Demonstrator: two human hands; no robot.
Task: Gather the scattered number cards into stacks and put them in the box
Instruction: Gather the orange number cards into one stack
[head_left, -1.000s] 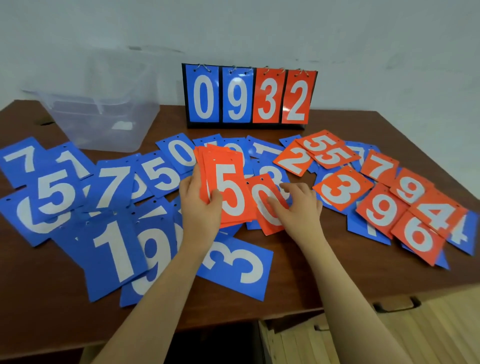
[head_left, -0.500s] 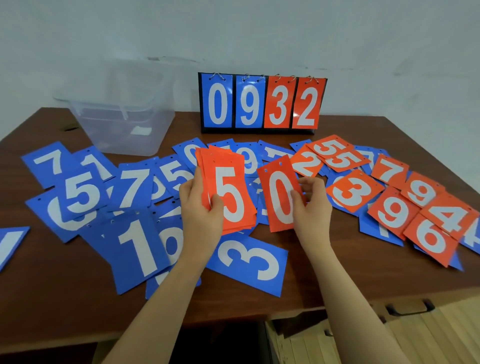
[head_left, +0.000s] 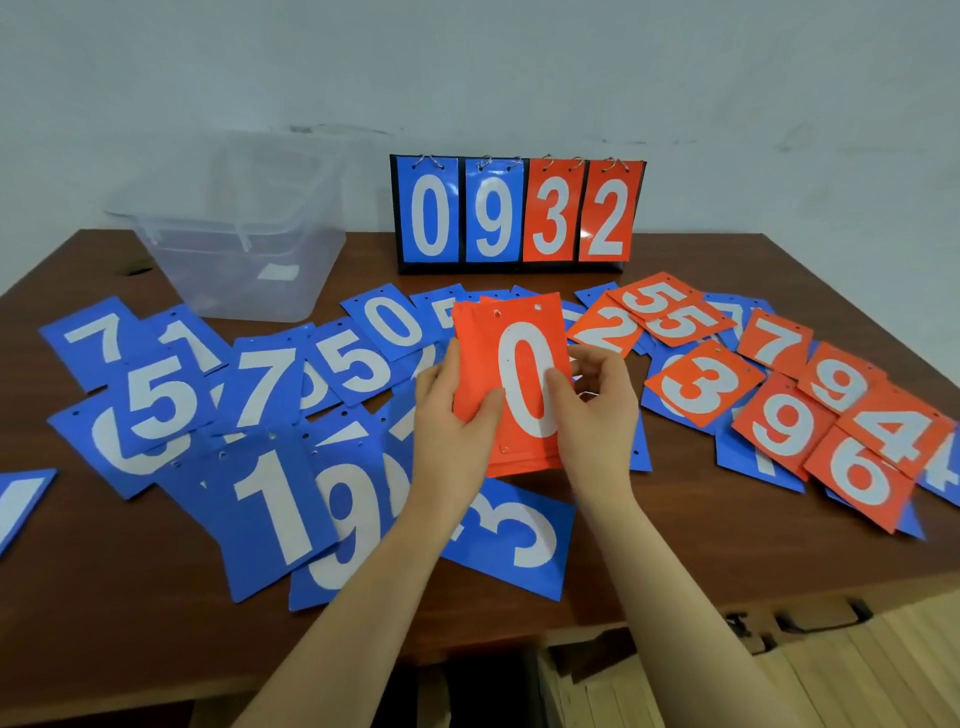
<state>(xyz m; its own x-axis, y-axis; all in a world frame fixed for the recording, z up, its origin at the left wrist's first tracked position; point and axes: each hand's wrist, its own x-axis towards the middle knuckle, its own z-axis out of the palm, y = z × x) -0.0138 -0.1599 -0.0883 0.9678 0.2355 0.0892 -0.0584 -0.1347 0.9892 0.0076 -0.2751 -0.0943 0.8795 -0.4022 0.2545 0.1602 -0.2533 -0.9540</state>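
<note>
Head view shows the left hand (head_left: 451, 426) and right hand (head_left: 597, 415) both gripping one orange stack (head_left: 511, 384), topped by a 0, above the middle of the bench (head_left: 675, 566), thumbs on its face, fingers curled behind. Blue cards (head_left: 270, 499) lie scattered toward the left edge, orange cards (head_left: 784, 421) toward the right. A clear box (head_left: 244, 249) stands near the far left corner, beside a scoreboard (head_left: 517, 213) at the far edge
</note>
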